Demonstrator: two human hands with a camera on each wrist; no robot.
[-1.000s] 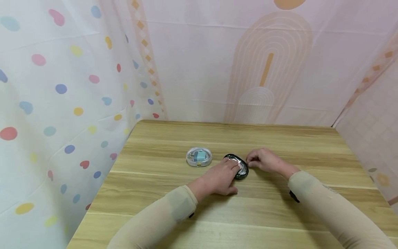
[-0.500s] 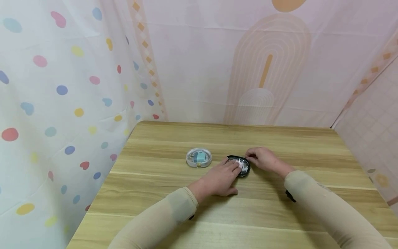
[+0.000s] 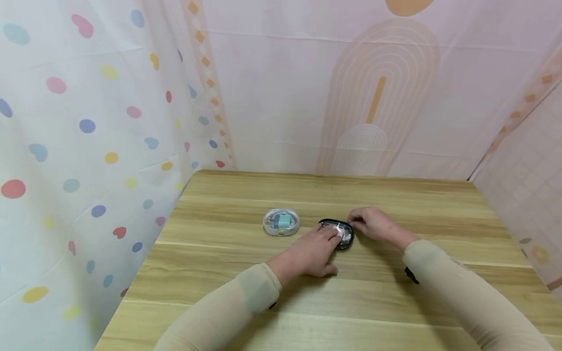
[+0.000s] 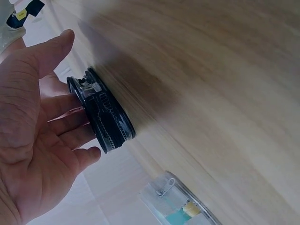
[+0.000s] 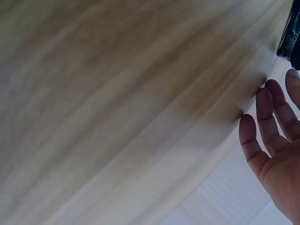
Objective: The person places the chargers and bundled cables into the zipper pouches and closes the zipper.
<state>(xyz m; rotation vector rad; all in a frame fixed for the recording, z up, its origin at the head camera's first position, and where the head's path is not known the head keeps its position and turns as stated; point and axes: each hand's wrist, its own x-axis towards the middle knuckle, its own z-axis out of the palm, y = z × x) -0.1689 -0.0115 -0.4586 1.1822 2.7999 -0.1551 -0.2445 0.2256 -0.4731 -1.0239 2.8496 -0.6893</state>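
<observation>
A small oval zip case (image 3: 349,237) with a black edge and a clear top lies on the table in the head view. Its black zip band (image 4: 112,124) shows in the left wrist view. My left hand (image 3: 311,249) lays its outstretched fingers on the clear top, thumb apart near the table. Something white shows inside. At the case's right far corner, my right hand (image 3: 375,225) has thumb and index finger together in a pinch at the zip edge; the zipper pull is hidden by the fingertips. The right hand's other fingers (image 5: 267,126) reach down beside the case, loosely bent.
Left of the hands stands a second oval case (image 3: 293,230), clear, with a teal block (image 3: 284,221) and a coiled cable inside. The wood-grain table (image 3: 246,190) ends at a patterned curtain (image 3: 281,97) behind, and a dotted curtain (image 3: 110,122) hangs on the left.
The black-edged case has turned a little and lies flatter. My right hand has shifted slightly toward the back along its edge. The left hand stays on top, nearly still.
</observation>
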